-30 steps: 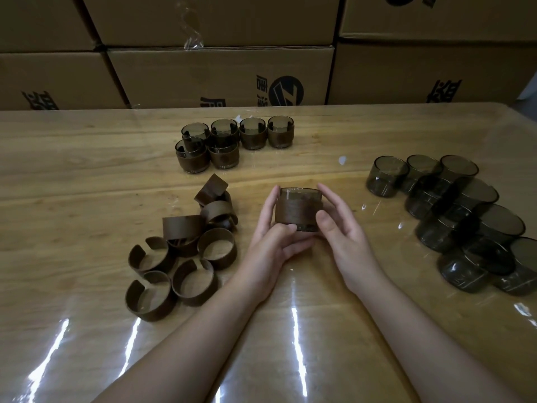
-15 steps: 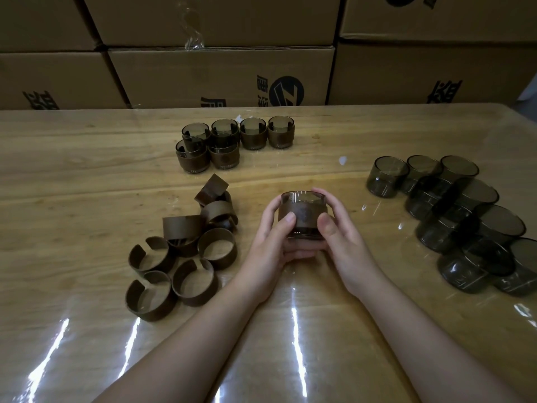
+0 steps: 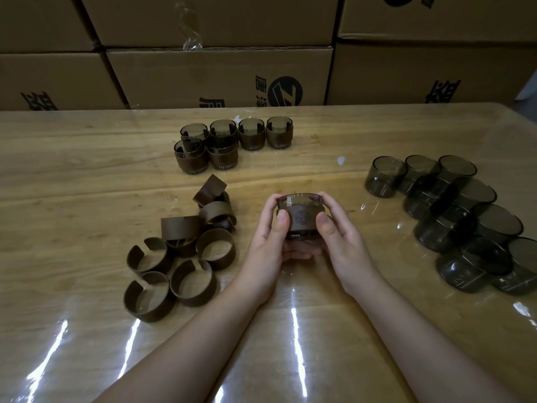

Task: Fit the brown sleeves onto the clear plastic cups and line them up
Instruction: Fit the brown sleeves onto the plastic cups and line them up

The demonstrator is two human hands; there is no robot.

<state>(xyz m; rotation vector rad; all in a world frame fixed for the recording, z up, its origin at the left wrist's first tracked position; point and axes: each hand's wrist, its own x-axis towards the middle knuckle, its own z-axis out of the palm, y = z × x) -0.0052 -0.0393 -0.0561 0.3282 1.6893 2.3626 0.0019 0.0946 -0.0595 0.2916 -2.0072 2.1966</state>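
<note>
A clear smoky cup (image 3: 301,216) with a brown sleeve around it is held at the table's centre. My left hand (image 3: 271,242) grips its left side, thumb on the sleeve front. My right hand (image 3: 338,239) grips the right side the same way. A round emblem on the sleeve faces me. Several loose brown sleeves (image 3: 186,248) lie in a heap to the left. Several bare clear cups (image 3: 459,222) are clustered on the right. Several sleeved cups (image 3: 232,144) stand grouped at the back.
The wooden table (image 3: 72,184) has a glossy transparent cover with bright reflections near me. Stacked cardboard boxes (image 3: 220,77) form a wall behind the table's far edge.
Both hands closed further round the cup and drew it slightly towards me; the thumbs moved onto the sleeve's front and the emblem now faces me.
</note>
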